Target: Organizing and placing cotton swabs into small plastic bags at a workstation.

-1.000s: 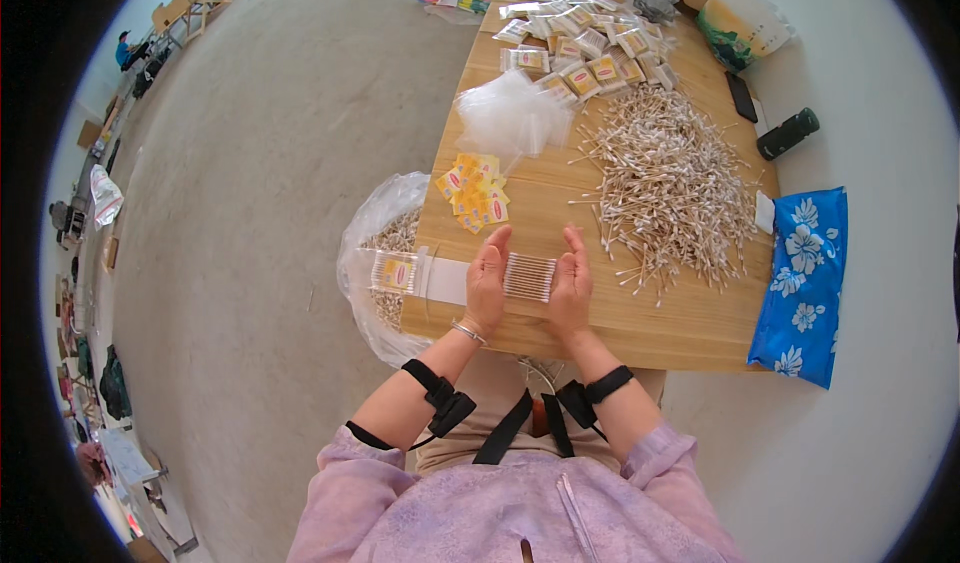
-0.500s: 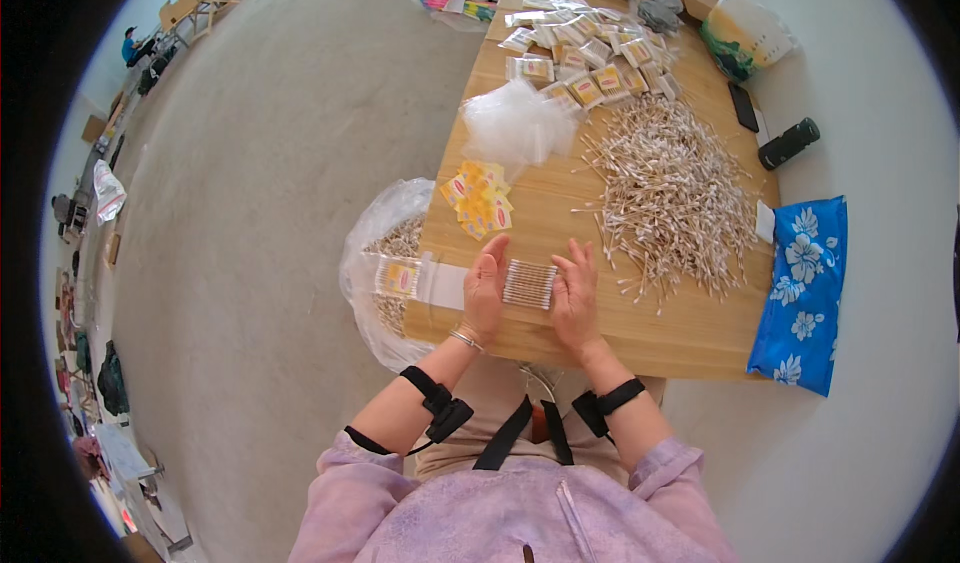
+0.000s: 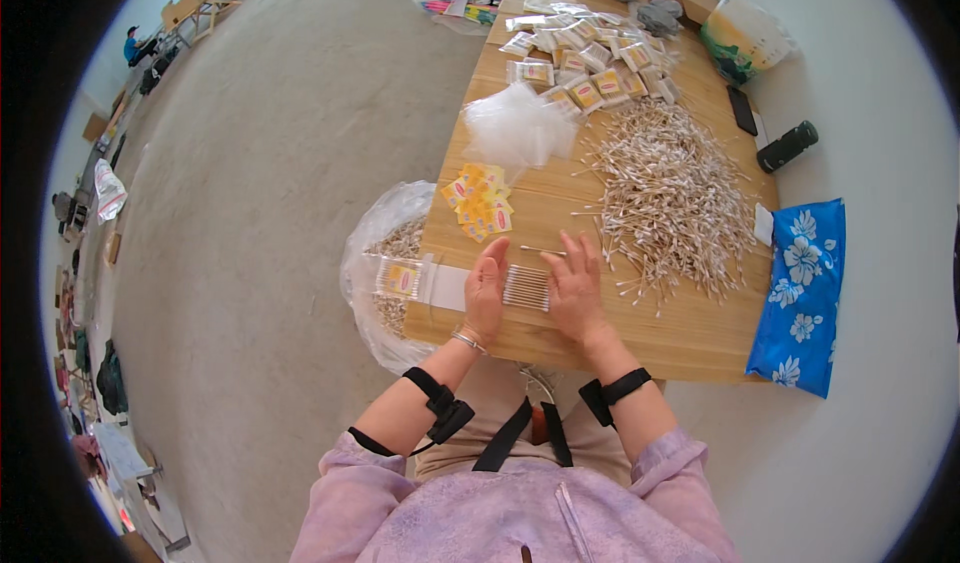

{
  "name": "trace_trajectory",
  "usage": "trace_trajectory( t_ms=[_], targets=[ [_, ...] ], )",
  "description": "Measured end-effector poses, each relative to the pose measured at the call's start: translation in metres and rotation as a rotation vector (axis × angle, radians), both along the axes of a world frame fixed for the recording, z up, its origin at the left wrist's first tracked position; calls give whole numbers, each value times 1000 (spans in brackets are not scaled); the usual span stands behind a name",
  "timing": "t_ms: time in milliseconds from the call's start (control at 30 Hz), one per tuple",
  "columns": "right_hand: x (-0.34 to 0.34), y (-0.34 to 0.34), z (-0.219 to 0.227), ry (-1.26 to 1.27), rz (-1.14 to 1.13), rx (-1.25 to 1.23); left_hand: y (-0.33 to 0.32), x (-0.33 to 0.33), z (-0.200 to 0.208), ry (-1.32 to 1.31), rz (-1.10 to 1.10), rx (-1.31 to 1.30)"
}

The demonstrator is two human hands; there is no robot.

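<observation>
A neat row of cotton swabs (image 3: 527,288) lies side by side on the table between my two hands. My left hand (image 3: 485,295) stands on edge at the row's left end, fingers stretched out and holding nothing. At the row's right end is my right hand (image 3: 576,291), its thumb and forefinger closed at one end of a single cotton swab (image 3: 538,250). That swab lies crosswise just beyond the row, apart from it. Left of my left hand, a white strip (image 3: 450,288) reaches to a filled clear packet of swabs (image 3: 400,279) at the table's edge.
A large heap of loose swabs (image 3: 675,198) spreads to the right. Yellow cards (image 3: 480,203), clear bags (image 3: 515,128) and filled packets (image 3: 590,58) lie farther back. A plastic sack of swabs (image 3: 362,253) is beside the table's left edge. A blue flowered package (image 3: 800,298) and black bottle (image 3: 788,146) are at right.
My right fingers have shifted slightly away from me, and a single swab now shows apart from the row's far side. My left hand has barely moved.
</observation>
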State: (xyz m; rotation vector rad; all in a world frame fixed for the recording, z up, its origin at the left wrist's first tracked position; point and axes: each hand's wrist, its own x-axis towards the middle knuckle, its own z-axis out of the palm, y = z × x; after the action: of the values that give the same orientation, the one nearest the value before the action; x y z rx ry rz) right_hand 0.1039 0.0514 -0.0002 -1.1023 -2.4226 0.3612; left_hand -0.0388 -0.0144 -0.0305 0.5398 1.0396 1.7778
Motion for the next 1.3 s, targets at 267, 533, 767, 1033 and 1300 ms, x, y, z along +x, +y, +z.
trace_trajectory(
  t_ms=[267,533,767,1033,1300],
  targets=[
    [-4,-9,-3,-6,-67,-19,2,3,1,-13,-10,1],
    [-9,-27,-11,64,-79,-40,3,1,0,17,-48,6],
    [-22,-26,-16,787,-178,-475,2,3,3,40,-21,10],
    [-9,-26,-15,700,-109,-475,2,2,-2,69,-31,11],
    [-2,-45,-14,-324,49,-83,3,0,-2,103,-64,-6]
  ],
)
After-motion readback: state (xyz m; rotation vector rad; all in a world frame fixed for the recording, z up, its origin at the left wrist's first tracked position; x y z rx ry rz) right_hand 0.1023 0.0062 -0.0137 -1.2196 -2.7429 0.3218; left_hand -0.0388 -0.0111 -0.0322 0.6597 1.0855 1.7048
